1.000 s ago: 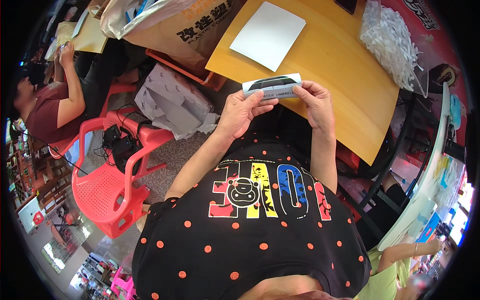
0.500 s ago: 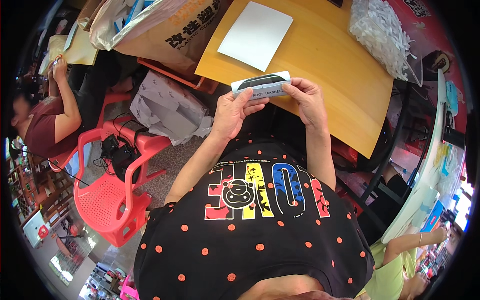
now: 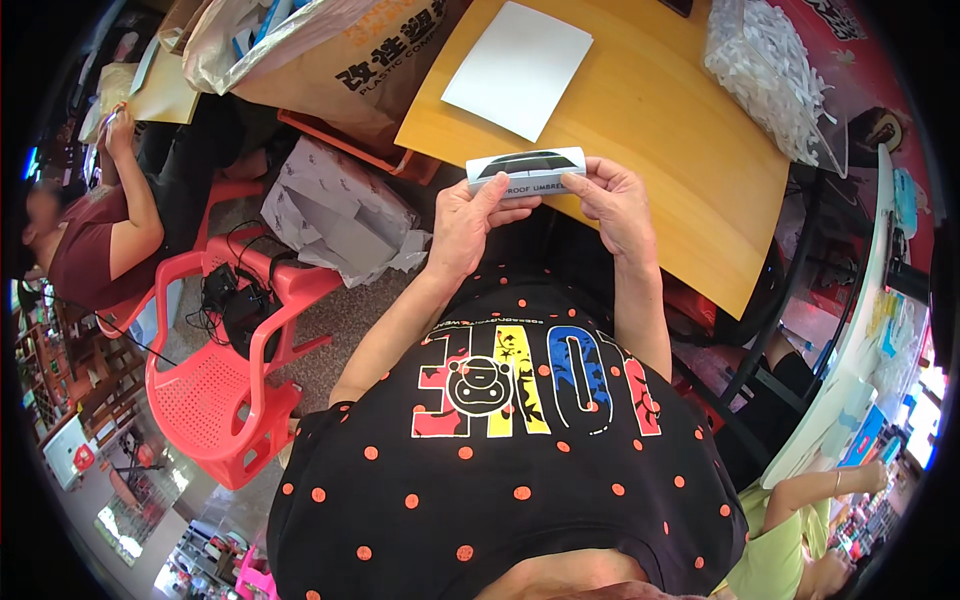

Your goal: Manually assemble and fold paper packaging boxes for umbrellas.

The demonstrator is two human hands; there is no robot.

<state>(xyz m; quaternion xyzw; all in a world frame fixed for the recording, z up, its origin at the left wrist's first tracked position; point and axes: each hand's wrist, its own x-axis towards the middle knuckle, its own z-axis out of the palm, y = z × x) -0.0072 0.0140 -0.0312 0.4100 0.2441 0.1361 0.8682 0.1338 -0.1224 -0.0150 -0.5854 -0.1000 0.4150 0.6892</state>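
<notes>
A pale blue and white card sleeve (image 3: pixel 526 163), curved along its length and printed with a dark arched picture, is held level just off the near edge of the wooden table (image 3: pixel 650 130). Its left end is pinched by my left hand (image 3: pixel 466 224), thumb on the front and fingers behind and below. At the other end my right hand (image 3: pixel 618 205) grips it with the thumb across the lower front edge. Behind the sleeve, a stack of white sheets (image 3: pixel 518 72) lies flat on the tabletop.
A clear bag of white strips (image 3: pixel 765 75) stands at the table's far right. Left are a large printed sack (image 3: pixel 310 70), a crumpled grey bag (image 3: pixel 335 215) and a red plastic chair (image 3: pixel 210 385) holding dark cables. One co-worker (image 3: pixel 110 230) sits left; another (image 3: pixel 790 540) is lower right.
The sleeve has rolled slightly in my fingers, so its arched picture faces up more. Both hands keep their hold at its ends. The whole view has shifted very slightly.
</notes>
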